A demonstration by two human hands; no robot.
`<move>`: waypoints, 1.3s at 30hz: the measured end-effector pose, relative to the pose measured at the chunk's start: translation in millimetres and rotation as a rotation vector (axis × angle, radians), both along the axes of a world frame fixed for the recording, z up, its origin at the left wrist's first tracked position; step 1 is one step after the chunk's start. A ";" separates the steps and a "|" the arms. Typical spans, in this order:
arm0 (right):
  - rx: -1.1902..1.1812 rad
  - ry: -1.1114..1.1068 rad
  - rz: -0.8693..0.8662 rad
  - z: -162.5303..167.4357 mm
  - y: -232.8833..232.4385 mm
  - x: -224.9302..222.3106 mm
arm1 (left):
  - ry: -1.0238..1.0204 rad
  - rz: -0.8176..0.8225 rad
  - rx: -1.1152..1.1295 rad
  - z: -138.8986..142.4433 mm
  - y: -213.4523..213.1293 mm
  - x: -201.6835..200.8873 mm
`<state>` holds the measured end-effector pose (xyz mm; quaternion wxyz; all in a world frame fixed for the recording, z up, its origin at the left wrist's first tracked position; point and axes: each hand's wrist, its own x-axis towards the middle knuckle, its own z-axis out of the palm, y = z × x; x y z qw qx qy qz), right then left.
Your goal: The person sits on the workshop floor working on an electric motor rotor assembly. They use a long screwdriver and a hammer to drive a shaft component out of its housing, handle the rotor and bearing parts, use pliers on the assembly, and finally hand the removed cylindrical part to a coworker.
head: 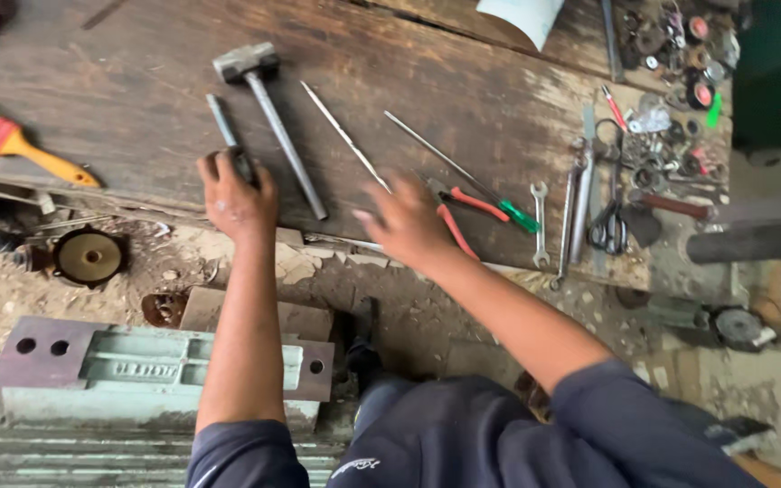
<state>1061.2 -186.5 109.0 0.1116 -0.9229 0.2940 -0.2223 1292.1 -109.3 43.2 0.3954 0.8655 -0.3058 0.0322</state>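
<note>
A grey metal rod (221, 120) lies on the worn wooden board (137, 90), just left of the steel hammer (268, 108). The left hand (235, 194) is clenched around the rod's near end, arm extended. The right hand (409, 221) hovers blurred, fingers spread, over red-handled pliers (463, 212).

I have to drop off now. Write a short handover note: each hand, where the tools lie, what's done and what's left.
Left hand: closed on the end of a short metal rod lying on the wooden board.
Right hand: open, blurred, over the red-handled pliers; holds nothing.
Hammer lies just right of the rod; a thin rod beyond it.
Green-handled screwdriver, spanner and scissors lie further right.
Done: tools are laid out on the board.
Left: the short rod is gripped but not lifted; the other tools lie untouched.
</note>
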 end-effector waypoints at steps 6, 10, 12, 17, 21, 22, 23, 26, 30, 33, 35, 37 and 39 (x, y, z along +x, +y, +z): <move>0.061 0.268 -0.178 -3.6 -10.6 -113.0 | -0.086 -0.021 0.035 -11.9 -2.8 0.0; 0.195 0.358 -0.177 -22.6 -22.4 -121.8 | -0.107 -0.031 0.039 -15.6 -2.0 2.1; 0.217 0.415 -0.188 -23.8 -25.0 -127.5 | -0.114 -0.023 0.050 -20.1 -0.5 2.9; 0.246 0.513 -0.277 -14.4 -24.8 -130.7 | -0.091 -0.029 0.063 -35.5 2.4 5.3; 0.166 0.540 -0.348 -18.2 -10.1 -143.2 | -0.080 -0.082 0.013 -31.3 3.7 8.3; 0.200 0.433 -0.362 -20.6 -4.9 -158.9 | -0.096 -0.106 -0.025 -27.0 6.7 6.4; 0.237 0.327 -0.374 -24.7 7.8 -180.9 | 0.001 -0.116 -0.132 -21.7 11.1 3.4; 0.676 -0.030 -0.409 -44.9 51.9 -276.7 | -0.044 -0.260 -0.386 -6.6 34.5 -32.4; 1.395 -0.562 -0.527 -88.2 173.1 -439.1 | -0.350 -0.543 -0.226 0.7 73.7 -158.0; 1.449 -0.751 -0.735 -131.1 296.7 -534.0 | 0.260 -1.156 -0.006 -0.9 98.5 -295.0; 1.507 -1.023 -0.902 -158.8 386.8 -575.3 | 0.393 -1.403 0.385 -1.9 116.9 -390.4; 1.572 -1.379 -1.026 -184.1 464.4 -604.7 | 0.290 -1.761 0.535 -3.0 134.5 -479.1; 1.500 -1.422 -1.223 -200.2 528.8 -622.5 | 0.088 -1.987 0.574 -6.7 152.7 -557.5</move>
